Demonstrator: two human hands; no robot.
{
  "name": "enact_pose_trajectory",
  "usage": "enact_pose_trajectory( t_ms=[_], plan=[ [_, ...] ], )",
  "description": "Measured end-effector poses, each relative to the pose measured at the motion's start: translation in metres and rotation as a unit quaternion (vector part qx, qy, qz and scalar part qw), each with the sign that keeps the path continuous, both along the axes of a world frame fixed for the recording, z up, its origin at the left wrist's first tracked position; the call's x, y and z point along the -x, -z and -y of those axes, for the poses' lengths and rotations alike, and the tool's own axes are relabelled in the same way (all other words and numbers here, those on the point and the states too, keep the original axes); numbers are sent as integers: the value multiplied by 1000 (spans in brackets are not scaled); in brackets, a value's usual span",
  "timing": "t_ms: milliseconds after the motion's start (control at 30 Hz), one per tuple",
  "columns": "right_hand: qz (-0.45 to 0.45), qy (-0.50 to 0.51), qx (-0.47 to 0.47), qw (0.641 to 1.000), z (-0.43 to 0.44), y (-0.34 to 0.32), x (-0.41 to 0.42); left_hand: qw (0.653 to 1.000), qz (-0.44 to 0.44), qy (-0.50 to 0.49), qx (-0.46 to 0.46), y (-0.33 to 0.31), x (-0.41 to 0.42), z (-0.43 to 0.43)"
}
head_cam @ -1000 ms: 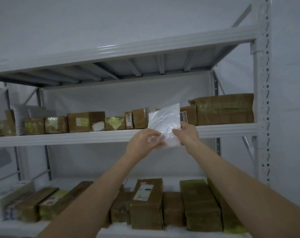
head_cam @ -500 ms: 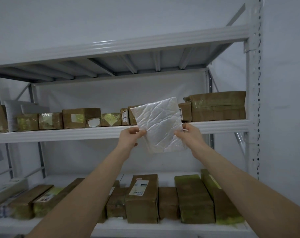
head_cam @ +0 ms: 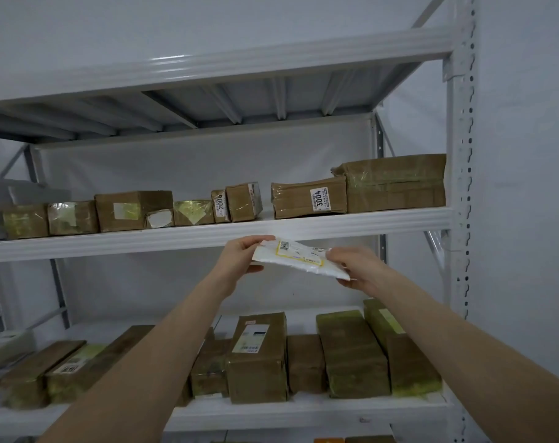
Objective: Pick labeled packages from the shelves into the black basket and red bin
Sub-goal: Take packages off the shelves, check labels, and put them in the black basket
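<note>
**Flat parcel held label-up at the shelf front.** You hold the white mailer [head_cam: 291, 266] in the air, just below and in front of the rail of the middle shelf [head_cam: 144, 243], under the gap beside the box marked 3004 [head_cam: 308, 199]. Your left hand [head_cam: 238, 262] pinches its left end between fingers and thumb. Your right hand [head_cam: 363, 271] grasps the right end in the same way. The printed label [head_cam: 300, 252] faces up, tilted toward you.

The pack looks thin and light, with a soft plastic skin that is probably slick. It will likely bend or droop if held by one corner. What is inside cannot be told, so treat it gently. Grip across a short edge, thumb on one face and fingers on the other, and keep your fingers off the label so it stays readable. One hand should be enough for carrying. Neither the black basket nor the red bin is in view.
</note>
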State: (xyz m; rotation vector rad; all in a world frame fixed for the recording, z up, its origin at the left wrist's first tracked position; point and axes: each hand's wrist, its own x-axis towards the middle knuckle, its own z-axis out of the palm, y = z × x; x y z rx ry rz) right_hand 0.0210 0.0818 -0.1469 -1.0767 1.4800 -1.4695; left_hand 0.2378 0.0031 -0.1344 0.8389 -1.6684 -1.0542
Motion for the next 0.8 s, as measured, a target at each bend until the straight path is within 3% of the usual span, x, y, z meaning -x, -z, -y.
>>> enact_pose_trajectory(
  t_ms=[367,667,800],
  plan=[
    [10,11,64,998,7,16,-3,999,-29,-11,-18,9,-1,10],
    [26,39,123,991,9,3,-7,999,38,3,-25,10,0,13],
    [6,27,169,985,9,-21,-10,998,-27,-59,-13,-9,6,15]
  ],
)
